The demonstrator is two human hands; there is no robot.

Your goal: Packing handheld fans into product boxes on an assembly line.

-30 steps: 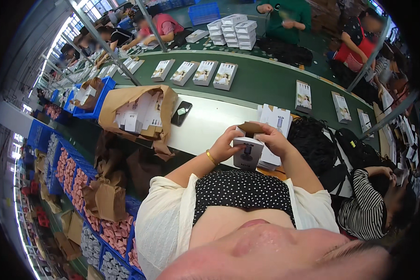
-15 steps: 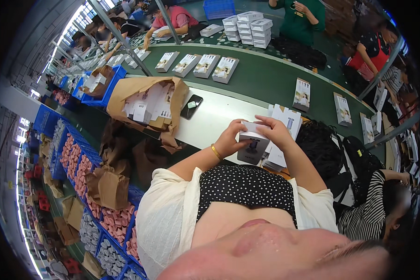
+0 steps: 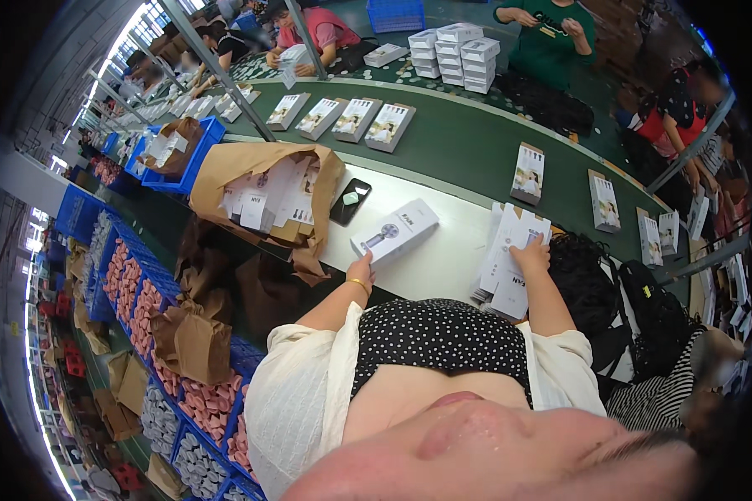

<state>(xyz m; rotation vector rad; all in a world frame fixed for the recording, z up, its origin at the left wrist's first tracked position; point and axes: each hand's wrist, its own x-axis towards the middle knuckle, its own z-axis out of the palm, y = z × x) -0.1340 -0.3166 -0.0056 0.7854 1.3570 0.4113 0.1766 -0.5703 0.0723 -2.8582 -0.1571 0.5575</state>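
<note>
A white box (image 3: 397, 231) with a fan picture on it lies or is held just over the white tabletop, its lower left end in my left hand (image 3: 361, 274). Fingers of that hand close round the box's corner; a gold bangle is on the wrist. To the right is a pile of flat, unfolded white cartons (image 3: 503, 259) with fan pictures. My right hand (image 3: 532, 255) grips the top carton at its right edge, thumb on the printed face. Its other fingers are partly hidden.
An open brown paper bag (image 3: 211, 188) full of white cartons stands left of a black phone (image 3: 351, 202). Printed boxes ride on the green conveyor (image 3: 459, 154) beyond the white tabletop (image 3: 443, 271). Blue crates (image 3: 251, 351) with pink and grey parts are at left. Co-workers sit around.
Both hands were together on the box in front of my chest. The box has moved left with my left hand, while my right hand has gone to the flat cartons.
</note>
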